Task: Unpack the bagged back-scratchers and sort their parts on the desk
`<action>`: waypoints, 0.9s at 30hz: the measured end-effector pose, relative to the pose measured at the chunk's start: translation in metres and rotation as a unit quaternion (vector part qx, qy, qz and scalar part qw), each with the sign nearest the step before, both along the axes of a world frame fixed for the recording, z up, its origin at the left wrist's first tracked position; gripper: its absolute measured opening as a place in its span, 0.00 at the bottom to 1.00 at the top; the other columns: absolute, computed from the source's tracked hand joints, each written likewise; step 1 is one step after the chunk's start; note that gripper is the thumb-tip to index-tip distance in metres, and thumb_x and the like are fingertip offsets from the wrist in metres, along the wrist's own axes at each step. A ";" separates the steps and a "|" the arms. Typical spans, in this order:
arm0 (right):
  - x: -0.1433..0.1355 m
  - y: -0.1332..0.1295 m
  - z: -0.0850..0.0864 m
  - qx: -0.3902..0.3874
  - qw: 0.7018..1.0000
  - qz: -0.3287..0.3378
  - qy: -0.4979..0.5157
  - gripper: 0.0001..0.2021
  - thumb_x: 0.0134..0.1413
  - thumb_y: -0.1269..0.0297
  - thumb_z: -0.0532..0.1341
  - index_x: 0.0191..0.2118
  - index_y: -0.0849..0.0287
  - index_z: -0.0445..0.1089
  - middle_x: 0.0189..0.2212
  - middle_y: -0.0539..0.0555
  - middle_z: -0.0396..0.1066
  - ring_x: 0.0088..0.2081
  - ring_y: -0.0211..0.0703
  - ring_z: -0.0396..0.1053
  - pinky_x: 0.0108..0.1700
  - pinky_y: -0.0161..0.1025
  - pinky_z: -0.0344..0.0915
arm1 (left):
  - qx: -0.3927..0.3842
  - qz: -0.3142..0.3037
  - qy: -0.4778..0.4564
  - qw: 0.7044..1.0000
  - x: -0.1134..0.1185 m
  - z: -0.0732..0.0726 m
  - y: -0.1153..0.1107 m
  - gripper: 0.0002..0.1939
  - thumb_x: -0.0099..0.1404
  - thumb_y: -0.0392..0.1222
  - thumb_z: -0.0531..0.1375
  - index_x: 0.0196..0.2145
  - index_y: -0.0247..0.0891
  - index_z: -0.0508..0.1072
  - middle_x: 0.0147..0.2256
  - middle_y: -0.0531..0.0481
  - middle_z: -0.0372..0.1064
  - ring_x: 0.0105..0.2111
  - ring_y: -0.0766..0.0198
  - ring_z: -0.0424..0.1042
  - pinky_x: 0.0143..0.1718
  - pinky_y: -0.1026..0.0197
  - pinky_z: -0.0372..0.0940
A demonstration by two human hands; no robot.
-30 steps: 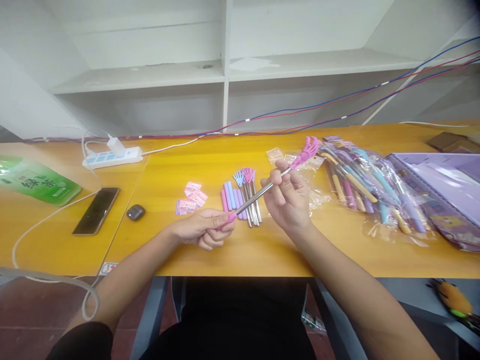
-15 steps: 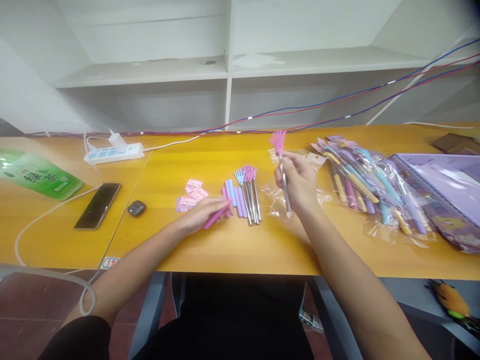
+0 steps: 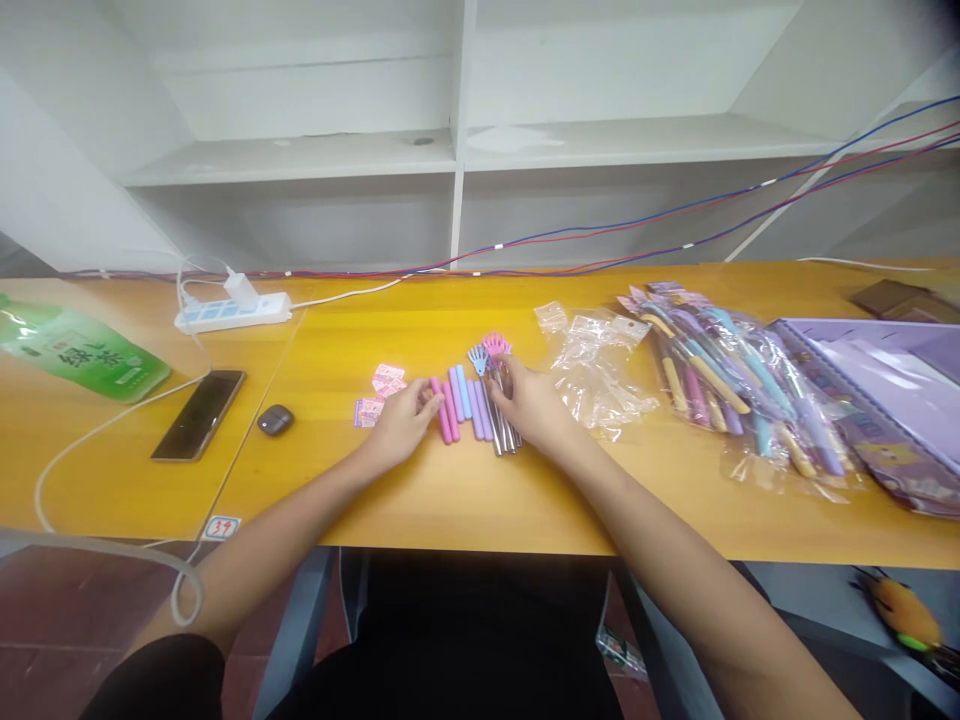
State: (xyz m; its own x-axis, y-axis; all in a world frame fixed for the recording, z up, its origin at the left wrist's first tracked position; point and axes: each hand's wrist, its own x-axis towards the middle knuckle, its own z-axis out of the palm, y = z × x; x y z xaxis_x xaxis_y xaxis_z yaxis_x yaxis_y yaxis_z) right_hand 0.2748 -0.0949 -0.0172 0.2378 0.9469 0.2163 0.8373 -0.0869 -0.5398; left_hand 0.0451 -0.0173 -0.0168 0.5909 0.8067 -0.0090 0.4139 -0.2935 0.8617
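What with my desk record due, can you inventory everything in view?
Desk: one, orange-yellow, centre
Shelving: one, white, behind
Cables: several, blue and red, back
Power strip: one, white, back left
Bottle: one, green, left
Phone: one, dark, left
Small case: one, black, left
Labels: several, pink, centre left
Handles: several, pink, blue, purple, centre
Hand-headed rods: several, silver with pink or blue, centre
Clear bags: several, colourless, centre right
Bagged items: many, mixed, right
Tray: one, purple, far right
Toy-like object: one, orange, below right
Left hand: one, bare, at handles
Right hand: one, bare, at rods
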 end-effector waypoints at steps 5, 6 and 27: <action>0.000 0.000 0.002 -0.037 0.998 0.000 -0.059 0.20 0.70 0.63 0.57 0.64 0.61 0.68 0.41 0.61 0.78 0.38 0.52 0.74 0.40 0.41 0.62 | 0.024 -0.020 -0.001 1.000 0.001 -0.003 -0.007 0.21 0.75 0.42 0.59 0.62 0.38 0.61 0.39 0.51 0.73 0.27 0.65 0.75 0.38 0.55 0.70; 0.001 0.000 0.002 -0.040 0.997 0.002 -0.069 0.19 0.70 0.63 0.57 0.63 0.60 0.69 0.43 0.61 0.78 0.39 0.52 0.74 0.40 0.41 0.62 | 0.023 -0.031 -0.004 0.999 0.001 -0.002 -0.009 0.18 0.75 0.41 0.58 0.60 0.39 0.62 0.39 0.51 0.72 0.28 0.65 0.76 0.39 0.55 0.71; 0.018 -0.002 0.009 -0.061 0.991 -0.087 -0.083 0.20 0.73 0.61 0.53 0.63 0.65 0.69 0.49 0.67 0.77 0.46 0.58 0.76 0.48 0.46 0.66 | 0.278 -0.069 0.143 0.947 -0.010 0.005 -0.015 0.05 0.71 0.39 0.60 0.43 0.38 0.67 0.43 0.43 0.66 0.45 0.51 0.71 0.49 0.44 0.71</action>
State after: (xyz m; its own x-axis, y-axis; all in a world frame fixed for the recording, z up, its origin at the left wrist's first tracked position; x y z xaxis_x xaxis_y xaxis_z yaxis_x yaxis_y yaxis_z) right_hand 0.2930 -0.0970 -0.0077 0.3701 0.9164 0.1525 0.8805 -0.2936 -0.3723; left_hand 0.0354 -0.0327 -0.0122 0.7292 0.6485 0.2184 0.5315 -0.7378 0.4160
